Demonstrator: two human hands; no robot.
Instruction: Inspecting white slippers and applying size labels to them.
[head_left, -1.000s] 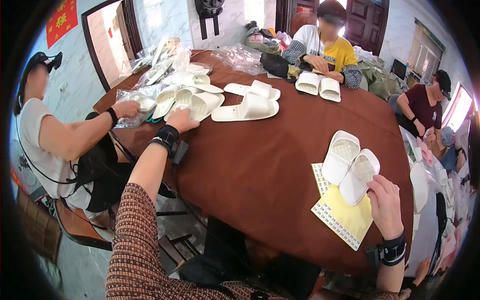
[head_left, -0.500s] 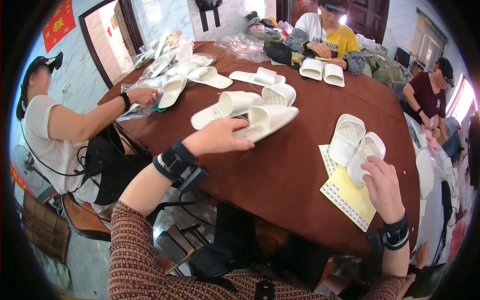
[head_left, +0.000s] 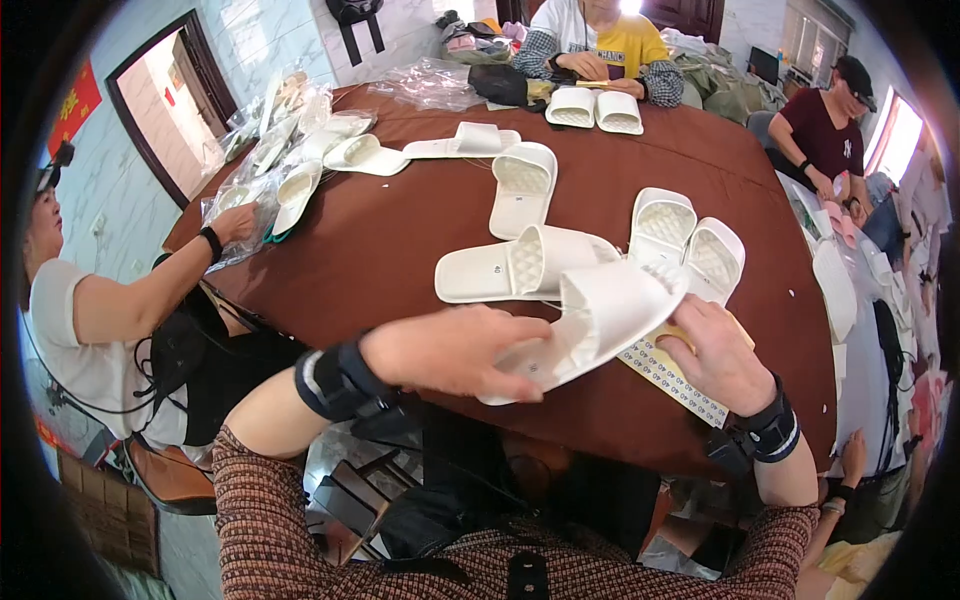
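A white slide slipper (head_left: pixel 618 305) is raised at a tilt over the near part of the table, with my left hand (head_left: pixel 465 350) closed around its heel end. My right hand (head_left: pixel 712 355) is at the slipper's toe, thumb and fingers apart; its fingertips come close to or touch the toe edge. Behind the raised slipper lies another white slipper (head_left: pixel 480 275), partly covered by it. One more slipper (head_left: pixel 522 190) lies farther back. To the right, a pair, one slipper (head_left: pixel 662 222) beside the other (head_left: pixel 716 258), rests by yellow sticker sheets (head_left: pixel 672 388), partly hidden by my hand.
The round table has a brown cloth (head_left: pixel 380 260). Several white slippers and clear bags (head_left: pixel 270 140) are piled far left, where a co-worker's hand (head_left: pixel 235 224) works. Across the table, another person sits behind a slipper pair (head_left: pixel 596 110). A third person (head_left: pixel 828 130) works at the right.
My left hand has gripped and lifted a slipper, bringing it right toward my right hand. My right hand has left the slipper pair by the sheets. The head view has shifted.
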